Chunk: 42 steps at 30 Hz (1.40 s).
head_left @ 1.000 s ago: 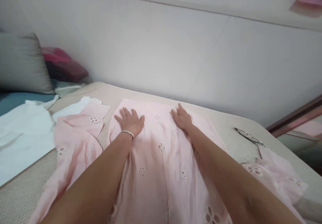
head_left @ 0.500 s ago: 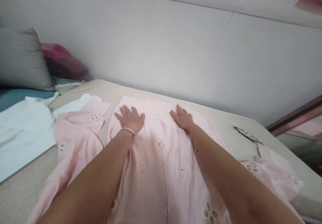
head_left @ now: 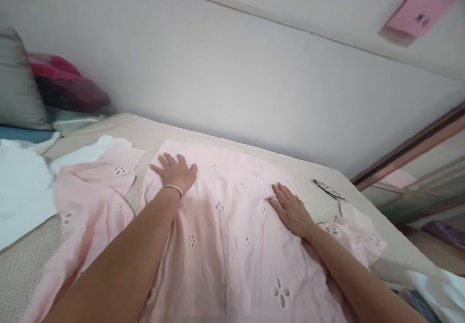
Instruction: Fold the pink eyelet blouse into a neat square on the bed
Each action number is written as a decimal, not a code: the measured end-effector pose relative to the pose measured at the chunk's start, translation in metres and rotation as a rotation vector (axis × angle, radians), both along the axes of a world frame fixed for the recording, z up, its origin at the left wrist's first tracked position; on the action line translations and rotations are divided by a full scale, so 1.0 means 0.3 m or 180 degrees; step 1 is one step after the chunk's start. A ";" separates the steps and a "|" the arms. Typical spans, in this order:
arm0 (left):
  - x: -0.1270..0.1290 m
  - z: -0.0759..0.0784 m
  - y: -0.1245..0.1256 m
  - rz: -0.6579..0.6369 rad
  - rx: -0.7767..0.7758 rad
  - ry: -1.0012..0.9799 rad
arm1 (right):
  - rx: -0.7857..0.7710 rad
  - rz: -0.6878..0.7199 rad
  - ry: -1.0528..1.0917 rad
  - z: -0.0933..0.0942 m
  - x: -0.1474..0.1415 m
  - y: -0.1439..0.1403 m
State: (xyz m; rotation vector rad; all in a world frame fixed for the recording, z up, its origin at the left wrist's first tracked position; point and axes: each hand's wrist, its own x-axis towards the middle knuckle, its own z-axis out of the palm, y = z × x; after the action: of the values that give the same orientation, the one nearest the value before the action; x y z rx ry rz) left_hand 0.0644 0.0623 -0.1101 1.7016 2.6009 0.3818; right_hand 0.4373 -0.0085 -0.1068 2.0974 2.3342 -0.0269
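A pale pink garment (head_left: 236, 197) with cut-out flower eyelets lies spread on the bed, lightly creased along its length. Flat on its upper left part rests my left hand (head_left: 178, 172), fingers spread, a silver bracelet (head_left: 172, 188) at the wrist. My right hand (head_left: 292, 210) presses palm down on the garment's right side, its fingers stretched out and close together. Nothing is held in either hand. Left of the garment's main panel lies a pink sleeve-like piece (head_left: 94, 182) with eyelets; another bunched pink piece (head_left: 358, 233) sits beyond my right wrist.
White cloth (head_left: 22, 187) lies at the left, near a grey cushion (head_left: 18, 81) and a dark red bundle (head_left: 76, 90). Eyeglasses (head_left: 330, 190) rest on the bed (head_left: 319, 173) at the right. The wall (head_left: 218, 71) rises behind, with a pink note (head_left: 425, 3).
My right hand has slid right and toward me over the pink garment. My left hand stays at its upper left part. The view has shifted to the right.
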 end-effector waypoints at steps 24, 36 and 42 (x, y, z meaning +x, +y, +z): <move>0.214 0.048 -0.243 -0.2071 0.0228 0.0477 | 0.0266 0.0613 0.0694 0.033 -0.176 -0.362; 0.357 0.180 -0.386 -0.2452 -0.0616 0.0179 | 0.0414 0.0638 0.0834 0.033 -0.177 -0.365; 0.193 0.368 -0.693 -0.1369 -0.0448 -0.0094 | 0.0471 0.0678 0.0828 0.012 -0.174 -0.357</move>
State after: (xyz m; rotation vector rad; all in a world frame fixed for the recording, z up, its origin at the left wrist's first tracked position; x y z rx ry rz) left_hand 0.1223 -0.1457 0.0002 2.1057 2.0979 0.2027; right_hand 0.3852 -0.1157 -0.1033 1.9998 2.7808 -0.1385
